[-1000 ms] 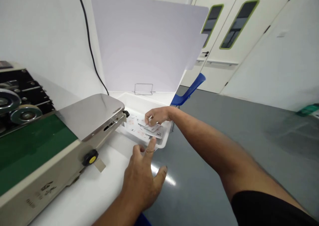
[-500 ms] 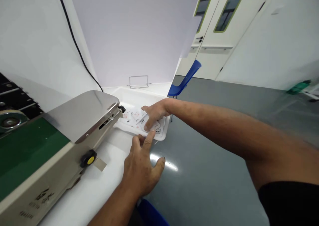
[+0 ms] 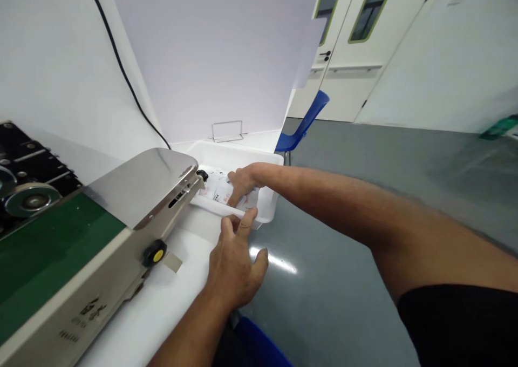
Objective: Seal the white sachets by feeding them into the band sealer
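Since the last shot, a long white strip (image 3: 216, 205) has shown up across the front of the tray, and the right hand (image 3: 243, 184) has bunched up over the pile instead of lying spread out. The strip runs from near the machine's corner to just under the right hand, and its far end sits right by the tip of the left hand's index finger (image 3: 251, 214). The left hand (image 3: 234, 264) is below it, with the fingers a bit apart, but I can't tell if it's actually gripping the strip. The right hand's fingers curl down into the printed white sachets (image 3: 218, 186), which lie in the white plastic tray (image 3: 273, 199) under and just left of that palm. Can't tell if that hand has hold of anything, since the fingertips are hidden.

Left of the hands is a band sealer (image 3: 52, 237) with a green belt, a steel cover and a black-and-yellow knob (image 3: 154, 253), all on a white table (image 3: 170, 302). Behind the tray there's a small wire stand (image 3: 226, 131) against a pale board (image 3: 210, 48), then a blue chair (image 3: 301, 129) on the grey floor (image 3: 343, 302), and white doors (image 3: 348, 48) further back.
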A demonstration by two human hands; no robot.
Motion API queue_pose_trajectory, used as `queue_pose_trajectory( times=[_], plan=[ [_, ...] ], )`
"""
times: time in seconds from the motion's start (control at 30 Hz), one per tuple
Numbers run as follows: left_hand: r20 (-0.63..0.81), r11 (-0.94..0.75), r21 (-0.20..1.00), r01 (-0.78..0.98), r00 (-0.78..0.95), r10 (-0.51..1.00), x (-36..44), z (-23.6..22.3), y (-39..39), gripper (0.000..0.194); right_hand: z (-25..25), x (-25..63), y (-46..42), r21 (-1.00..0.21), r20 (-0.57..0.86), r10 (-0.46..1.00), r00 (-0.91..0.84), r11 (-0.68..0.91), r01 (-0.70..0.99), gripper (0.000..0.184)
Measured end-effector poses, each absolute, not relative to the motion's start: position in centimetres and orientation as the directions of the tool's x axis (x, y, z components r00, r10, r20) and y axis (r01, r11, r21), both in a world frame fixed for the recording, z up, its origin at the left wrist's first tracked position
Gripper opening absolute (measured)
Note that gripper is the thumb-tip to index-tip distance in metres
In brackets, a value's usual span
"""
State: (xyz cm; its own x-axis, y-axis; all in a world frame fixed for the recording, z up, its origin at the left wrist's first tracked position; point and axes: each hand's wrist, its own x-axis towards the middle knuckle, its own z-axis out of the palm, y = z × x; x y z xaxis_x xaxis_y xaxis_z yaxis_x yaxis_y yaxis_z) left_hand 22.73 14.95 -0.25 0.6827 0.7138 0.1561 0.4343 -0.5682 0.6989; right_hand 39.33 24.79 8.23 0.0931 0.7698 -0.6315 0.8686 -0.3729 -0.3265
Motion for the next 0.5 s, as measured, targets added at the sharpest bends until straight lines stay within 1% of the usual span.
queue_pose_trajectory(
  times=[0.13, 0.23, 0.3, 0.4, 0.43, 0.5],
  plan=[
    [0.151, -0.565, 0.697, 0.440, 0.681, 0.716, 22.6, -0.2, 15.0, 0.068, 7.7, 39.3, 24.7, -0.254, -0.617, 0.776, 0.131, -0.355, 0.900, 0.085],
    [0.136, -0.556, 0.702, 0.446, 0.682, 0.719, 22.5, -0.3, 15.1, 0.068, 7.9, 38.9, 24.3, -0.234, -0.618, 0.775, 0.133, -0.343, 0.910, 0.078],
    [0.128, -0.551, 0.704, 0.447, 0.684, 0.718, 22.5, -0.3, 15.1, 0.069, 8.1, 38.3, 24.1, -0.234, -0.627, 0.770, 0.118, -0.330, 0.914, 0.068],
    [0.126, -0.548, 0.705, 0.450, 0.681, 0.721, 22.4, -0.2, 15.2, 0.069, 8.6, 37.1, 23.9, -0.281, -0.631, 0.773, 0.067, -0.308, 0.909, 0.045],
    [0.126, -0.547, 0.706, 0.450, 0.681, 0.722, 22.4, -0.2, 15.2, 0.069, 8.7, 36.9, 23.9, -0.310, -0.627, 0.777, 0.048, -0.305, 0.901, 0.040],
    [0.123, -0.543, 0.710, 0.449, 0.680, 0.723, 22.4, -0.2, 15.3, 0.070, 8.8, 36.8, 23.8, -0.371, -0.617, 0.787, 0.020, -0.313, 0.874, 0.036]
  ],
)
